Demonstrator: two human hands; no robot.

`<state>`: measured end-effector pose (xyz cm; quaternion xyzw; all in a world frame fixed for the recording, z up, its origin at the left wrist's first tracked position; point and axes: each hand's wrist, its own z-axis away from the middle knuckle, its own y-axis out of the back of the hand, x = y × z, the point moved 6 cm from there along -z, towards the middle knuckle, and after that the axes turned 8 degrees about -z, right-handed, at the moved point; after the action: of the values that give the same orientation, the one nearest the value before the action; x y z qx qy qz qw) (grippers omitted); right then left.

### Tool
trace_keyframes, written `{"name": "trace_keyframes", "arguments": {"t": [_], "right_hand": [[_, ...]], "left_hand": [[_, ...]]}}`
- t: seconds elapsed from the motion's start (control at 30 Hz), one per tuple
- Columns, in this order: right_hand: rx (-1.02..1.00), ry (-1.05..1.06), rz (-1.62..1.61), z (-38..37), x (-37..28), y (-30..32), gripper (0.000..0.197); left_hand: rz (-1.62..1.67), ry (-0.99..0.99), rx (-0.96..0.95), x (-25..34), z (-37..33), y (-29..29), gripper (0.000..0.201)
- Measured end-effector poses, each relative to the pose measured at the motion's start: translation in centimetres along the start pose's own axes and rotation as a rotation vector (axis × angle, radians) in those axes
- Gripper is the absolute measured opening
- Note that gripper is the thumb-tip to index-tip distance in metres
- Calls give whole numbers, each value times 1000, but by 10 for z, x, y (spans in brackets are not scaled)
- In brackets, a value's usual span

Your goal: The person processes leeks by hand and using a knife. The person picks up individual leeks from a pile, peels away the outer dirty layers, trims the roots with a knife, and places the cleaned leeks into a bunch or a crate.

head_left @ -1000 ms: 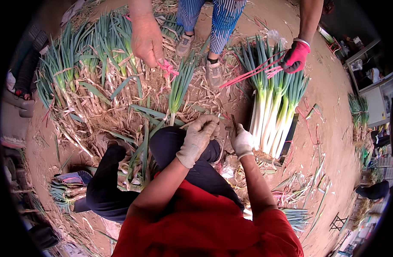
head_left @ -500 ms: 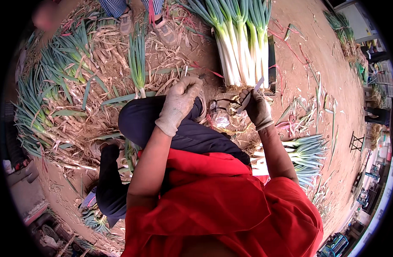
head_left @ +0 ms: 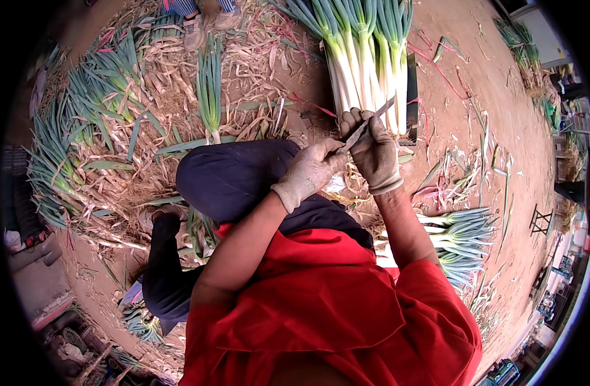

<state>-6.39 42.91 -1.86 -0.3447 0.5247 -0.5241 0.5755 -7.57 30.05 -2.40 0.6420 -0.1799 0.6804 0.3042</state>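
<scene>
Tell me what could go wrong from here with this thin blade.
Your right hand holds the thin blade, with your left hand close at its near end; a slip might cause a cut. Loose dry leaves litter the ground and could be slippery underfoot.

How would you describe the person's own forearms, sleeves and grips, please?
The left grip and right grip wear off-white knitted gloves, soiled grey-brown, the right one darker over the fingers. The gloves end in snug cuffs at the wrists. The forearms are bare up to loose red sleeves.
</scene>
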Motion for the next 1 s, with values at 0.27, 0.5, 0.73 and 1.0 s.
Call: {"name": "trace_keyframes", "arguments": {"t": [0.27,0.5,0.73,1.0], "right_hand": [[63,181,796,0,-28,-15,23],[-248,-172,1743,8,7,-35,15],[-313,-199,1466,19,27,-24,18],[-257,-202,1366,16,31,-18,17]], "left_hand": [[-471,73,112,19,10,32,14],[30,125,197,2,13,45,7],[275,182,193,5,13,46,5],[172,200,245,9,24,59,13]]}}
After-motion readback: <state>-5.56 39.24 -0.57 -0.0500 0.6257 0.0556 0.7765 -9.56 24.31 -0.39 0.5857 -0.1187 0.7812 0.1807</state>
